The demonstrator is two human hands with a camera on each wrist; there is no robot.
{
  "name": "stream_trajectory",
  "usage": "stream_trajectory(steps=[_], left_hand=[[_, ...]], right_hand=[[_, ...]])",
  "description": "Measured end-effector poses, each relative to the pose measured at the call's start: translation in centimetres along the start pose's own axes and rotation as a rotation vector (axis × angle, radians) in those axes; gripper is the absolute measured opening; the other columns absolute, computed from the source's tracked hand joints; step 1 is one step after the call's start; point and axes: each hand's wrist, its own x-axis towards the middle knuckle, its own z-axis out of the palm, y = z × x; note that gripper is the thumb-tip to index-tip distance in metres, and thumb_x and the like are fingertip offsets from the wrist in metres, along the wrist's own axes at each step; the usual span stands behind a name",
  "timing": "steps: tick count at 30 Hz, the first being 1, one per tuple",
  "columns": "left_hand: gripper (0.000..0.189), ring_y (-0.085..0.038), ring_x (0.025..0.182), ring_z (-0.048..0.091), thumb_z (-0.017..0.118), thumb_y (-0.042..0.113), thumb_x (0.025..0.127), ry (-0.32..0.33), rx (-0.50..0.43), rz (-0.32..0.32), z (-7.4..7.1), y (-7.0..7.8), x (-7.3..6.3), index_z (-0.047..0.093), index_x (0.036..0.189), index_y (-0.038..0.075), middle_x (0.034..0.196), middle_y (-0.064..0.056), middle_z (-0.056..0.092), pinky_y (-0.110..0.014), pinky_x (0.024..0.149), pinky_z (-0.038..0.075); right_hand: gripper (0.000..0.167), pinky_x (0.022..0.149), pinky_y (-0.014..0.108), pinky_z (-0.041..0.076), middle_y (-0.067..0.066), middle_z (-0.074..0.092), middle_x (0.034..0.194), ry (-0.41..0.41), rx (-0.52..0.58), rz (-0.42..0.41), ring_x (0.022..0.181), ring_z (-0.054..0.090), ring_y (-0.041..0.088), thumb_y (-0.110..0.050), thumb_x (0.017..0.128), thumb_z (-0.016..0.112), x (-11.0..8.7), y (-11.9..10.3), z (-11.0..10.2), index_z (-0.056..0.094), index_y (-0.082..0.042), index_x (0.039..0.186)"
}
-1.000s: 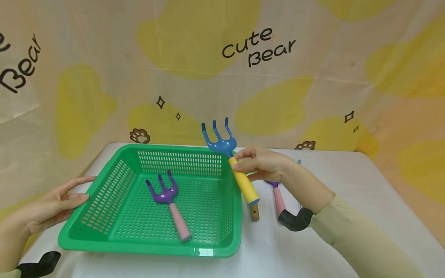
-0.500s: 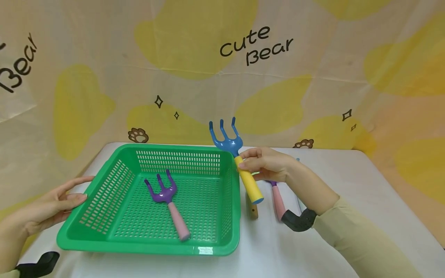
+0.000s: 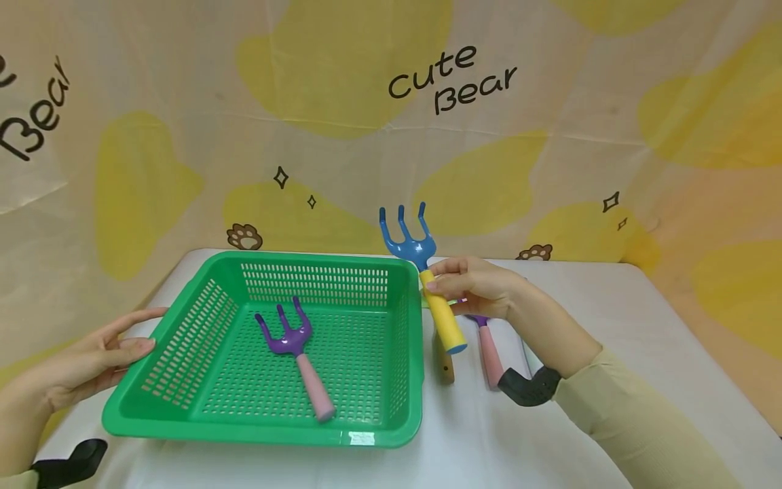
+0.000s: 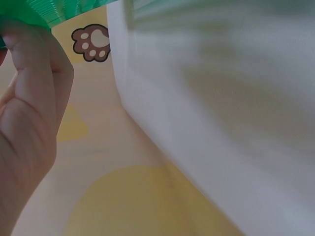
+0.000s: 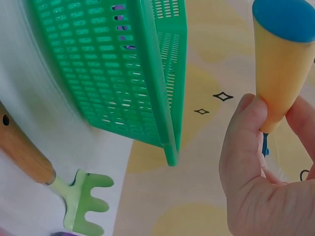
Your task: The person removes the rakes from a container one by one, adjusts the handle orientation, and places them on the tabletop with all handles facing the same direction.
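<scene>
In the head view my left hand (image 3: 85,363) grips the left rim of a green plastic basket (image 3: 244,435), thumb at the rim. Inside the basket lies a purple toy hand rake (image 3: 294,343) with a pink handle. To the right of the basket, my right hand (image 3: 476,286) pinches the yellow handle of a blue three-pronged toy hand rake (image 3: 442,316), held prongs up above the table. The right wrist view shows thumb and fingers on that handle (image 5: 280,69). Below it lies a light green rake (image 5: 81,201) with a wooden handle, mostly hidden in the head view.
Another pink-handled tool (image 3: 490,356) with a purple head lies on the white table (image 3: 611,339), right of the basket. Beside it a pale blue item (image 3: 533,360) is mostly hidden by my right forearm. A printed backdrop (image 3: 342,156) stands behind the table.
My right hand has moved a little to the right with the blue rake, away from the basket's right rim. The left hand and the basket have stayed in place.
</scene>
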Motion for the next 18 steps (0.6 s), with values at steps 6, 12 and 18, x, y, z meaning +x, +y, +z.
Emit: stream_trajectory(steps=[6, 12, 18], left_hand=[[0.057, -0.027, 0.098, 0.064, 0.025, -0.003, 0.101, -0.006, -0.005, 0.000, 0.1, 0.0, 0.0, 0.043, 0.134, 0.040, 0.113, -0.007, 0.064, -0.039, 0.082, 0.052], [0.057, -0.027, 0.098, 0.064, 0.025, -0.003, 0.101, -0.005, 0.003, -0.004, 0.1, 0.1, 0.0, 0.042, 0.134, 0.041, 0.113, -0.007, 0.064, -0.039, 0.081, 0.053], [0.056, -0.027, 0.097, 0.065, 0.026, -0.002, 0.101, 0.010, 0.006, -0.005, 0.2, 0.1, 0.0, 0.043, 0.133, 0.041, 0.112, -0.006, 0.064, -0.039, 0.081, 0.053]], right_hand=[[0.027, 0.082, 0.034, 0.053, 0.010, 0.055, 0.099, 0.021, 0.020, 0.008, 0.091, 0.057, 0.022, -0.007, 0.090, 0.057, -0.1, 0.2, -0.5, 0.047, 0.001, 0.114], [0.022, 0.084, 0.034, 0.052, 0.008, 0.052, 0.100, 0.034, 0.040, 0.017, 0.092, 0.055, 0.021, -0.007, 0.090, 0.057, -0.3, 0.3, -0.9, 0.049, -0.002, 0.110], [0.020, 0.085, 0.035, 0.052, 0.009, 0.053, 0.099, 0.031, 0.051, 0.010, 0.094, 0.054, 0.022, -0.006, 0.091, 0.055, -0.3, 0.4, -1.4, 0.049, -0.002, 0.110]])
